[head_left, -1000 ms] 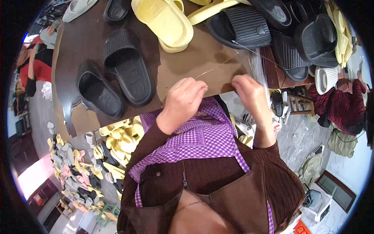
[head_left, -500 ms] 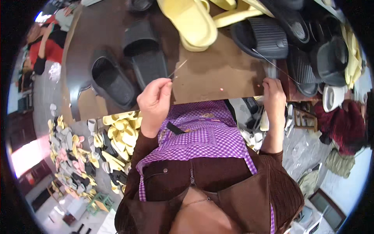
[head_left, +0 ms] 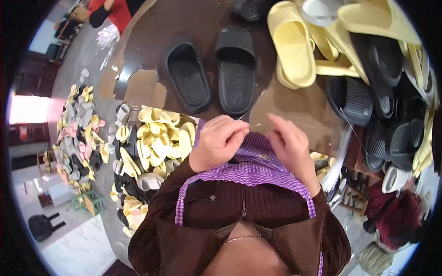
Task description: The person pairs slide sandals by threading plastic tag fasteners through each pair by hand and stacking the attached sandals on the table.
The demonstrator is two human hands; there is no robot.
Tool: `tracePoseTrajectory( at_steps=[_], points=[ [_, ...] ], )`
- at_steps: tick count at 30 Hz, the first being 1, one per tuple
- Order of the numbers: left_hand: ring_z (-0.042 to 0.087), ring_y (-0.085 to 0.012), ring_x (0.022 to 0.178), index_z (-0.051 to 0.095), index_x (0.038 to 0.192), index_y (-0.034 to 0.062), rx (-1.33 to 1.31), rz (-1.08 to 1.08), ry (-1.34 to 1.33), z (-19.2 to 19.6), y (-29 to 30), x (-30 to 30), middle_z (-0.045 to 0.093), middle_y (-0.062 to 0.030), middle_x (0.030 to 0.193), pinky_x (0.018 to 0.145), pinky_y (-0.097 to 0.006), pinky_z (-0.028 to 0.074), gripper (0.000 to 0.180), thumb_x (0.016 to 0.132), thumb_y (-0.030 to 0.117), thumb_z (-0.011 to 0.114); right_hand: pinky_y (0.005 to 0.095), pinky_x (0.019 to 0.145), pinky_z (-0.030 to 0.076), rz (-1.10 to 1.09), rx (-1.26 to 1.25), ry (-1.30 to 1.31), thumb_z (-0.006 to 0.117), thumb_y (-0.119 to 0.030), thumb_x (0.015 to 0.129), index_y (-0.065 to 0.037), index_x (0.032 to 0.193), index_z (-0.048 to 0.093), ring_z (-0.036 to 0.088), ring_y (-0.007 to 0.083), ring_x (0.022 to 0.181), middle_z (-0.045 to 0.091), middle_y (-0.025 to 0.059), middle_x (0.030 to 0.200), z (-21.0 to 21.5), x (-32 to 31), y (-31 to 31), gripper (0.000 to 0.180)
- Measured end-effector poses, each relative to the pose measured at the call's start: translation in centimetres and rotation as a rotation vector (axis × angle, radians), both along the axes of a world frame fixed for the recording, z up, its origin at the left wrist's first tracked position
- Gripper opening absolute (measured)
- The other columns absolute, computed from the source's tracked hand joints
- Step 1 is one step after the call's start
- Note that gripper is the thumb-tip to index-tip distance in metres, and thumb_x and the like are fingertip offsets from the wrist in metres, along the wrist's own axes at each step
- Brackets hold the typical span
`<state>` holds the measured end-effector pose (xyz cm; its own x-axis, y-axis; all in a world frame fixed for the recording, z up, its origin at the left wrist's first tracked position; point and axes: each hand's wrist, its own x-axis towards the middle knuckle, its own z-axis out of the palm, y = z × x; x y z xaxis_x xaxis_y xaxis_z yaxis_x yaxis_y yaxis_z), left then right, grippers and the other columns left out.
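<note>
Just above the purple checked apron (head_left: 258,166), the left hand (head_left: 217,144) has thumb and forefinger drawn together at the tips; whether something fine is pinched there I cannot tell, and anything so small could drop unnoticed onto the cloth. Apart from it, the right hand (head_left: 293,146) has curled fingers and is blurred, its grip unclear too. Close beyond the left hand, two black slippers (head_left: 237,87) lie side by side near the front edge of the bench (head_left: 292,110); a careless knuckle could shove the closer one askew or drag it over that edge. To the right, pale strands (head_left: 340,156) hang off the bench, where a swinging sleeve might snag and scatter them. Farther along, a thin thread (head_left: 352,125) trails by a ribbed black slipper (head_left: 361,99); catching it could tug that slipper. Behind, yellow slippers (head_left: 294,50) crowd against a loose heap of black and yellow footwear (head_left: 375,20), which looks liable to slide if bumped.
</note>
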<state>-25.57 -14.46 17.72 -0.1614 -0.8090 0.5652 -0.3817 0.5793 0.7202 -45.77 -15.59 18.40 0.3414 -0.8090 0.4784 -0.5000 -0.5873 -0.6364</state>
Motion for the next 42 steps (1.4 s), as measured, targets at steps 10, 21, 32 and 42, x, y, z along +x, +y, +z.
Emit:
tracePoseTrajectory(
  at_steps=[10, 21, 32, 42],
  points=[
    [0.056, -0.0234, 0.059, 0.064, 0.086, -0.003, -0.147, 0.197, -0.073, 1.4, 2.3, 3.5, 0.059, -0.0108, 0.069, 0.054, -0.03, 0.044, 0.014, 0.073, -0.005, 0.068, 0.0345, 0.058, 0.05, 0.308, -0.195, -0.035, 0.07, 0.003, 0.07, -0.003, 0.084, 0.061, 0.061, 0.0269, 0.064, 0.06, 0.0093, 0.073, 2.8, 3.4, -3.3, 0.018],
    [0.058, -0.0236, 0.06, 0.063, 0.086, -0.0036, -0.115, 0.203, -0.048, -0.1, 1.8, 4.7, 0.061, -0.0117, 0.072, 0.055, -0.03, 0.046, 0.012, 0.074, -0.004, 0.067, 0.0318, 0.061, 0.049, 0.401, 0.139, 0.003, 0.064, 0.003, 0.077, -0.001, 0.087, 0.061, 0.062, 0.0275, 0.069, 0.063, 0.0126, 0.078, 1.2, 4.9, -4.8, 0.011],
    [0.06, -0.0259, 0.062, 0.062, 0.084, -0.0013, 0.049, 0.133, -0.013, -2.0, -0.4, 5.3, 0.061, -0.0129, 0.073, 0.056, -0.032, 0.046, 0.007, 0.078, -0.001, 0.065, 0.0353, 0.065, 0.049, 0.373, 0.195, 0.183, 0.062, -0.004, 0.082, 0.0, 0.089, 0.062, 0.063, 0.032, 0.073, 0.063, 0.0161, 0.081, -0.9, 5.5, -7.9, 0.009],
    [0.064, -0.0294, 0.069, 0.063, 0.086, -0.0003, 0.12, 0.116, -0.127, -2.6, -7.1, 6.8, 0.063, -0.0164, 0.076, 0.06, -0.034, 0.048, 0.01, 0.082, 0.009, 0.062, 0.0407, 0.067, 0.049, 0.34, 0.087, 0.26, 0.061, -0.008, 0.082, 0.0, 0.087, 0.061, 0.062, 0.0378, 0.078, 0.062, 0.0205, 0.08, -2.9, 7.7, -14.1, 0.01]
  ],
)
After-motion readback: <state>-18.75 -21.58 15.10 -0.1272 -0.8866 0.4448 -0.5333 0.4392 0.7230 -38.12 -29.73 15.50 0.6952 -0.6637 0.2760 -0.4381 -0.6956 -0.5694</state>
